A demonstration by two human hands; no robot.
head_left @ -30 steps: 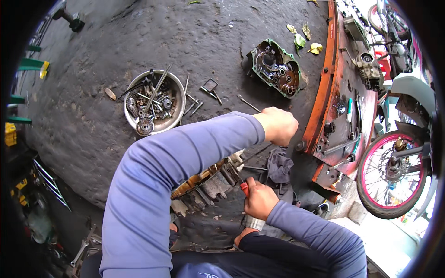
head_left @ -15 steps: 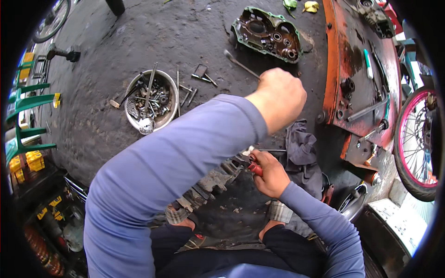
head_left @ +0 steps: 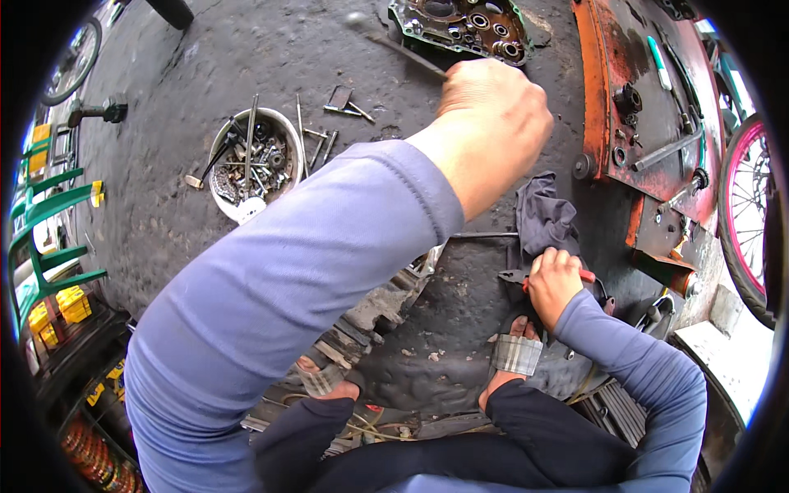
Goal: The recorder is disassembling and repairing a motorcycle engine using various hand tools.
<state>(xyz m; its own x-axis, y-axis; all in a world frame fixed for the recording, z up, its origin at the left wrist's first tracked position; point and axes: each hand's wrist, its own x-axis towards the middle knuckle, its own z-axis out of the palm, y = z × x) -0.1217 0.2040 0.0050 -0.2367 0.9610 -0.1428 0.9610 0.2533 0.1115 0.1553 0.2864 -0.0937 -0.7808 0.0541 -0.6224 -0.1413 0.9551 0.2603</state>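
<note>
My left hand is closed in a fist round a thin metal rod with a wider, blurred pale tip, raised over the floor. To the right, my right hand grips pliers with red handles; their dark jaws point left, just below a dark grey cloth. Beneath my left forearm lies a greasy metal engine part, mostly hidden by the sleeve. Another rod rests on the floor, running up to the cloth.
A pale bowl of bolts and small parts stands at left, with loose bolts beside it. An oily engine cover lies at the far side. An orange-red metal bench bearing tools and a pink-rimmed wheel are at right.
My right hand has moved right with the red-handled pliers, away from the engine part to beside the cloth. My left hand still holds the rod, which is raised farther away.
</note>
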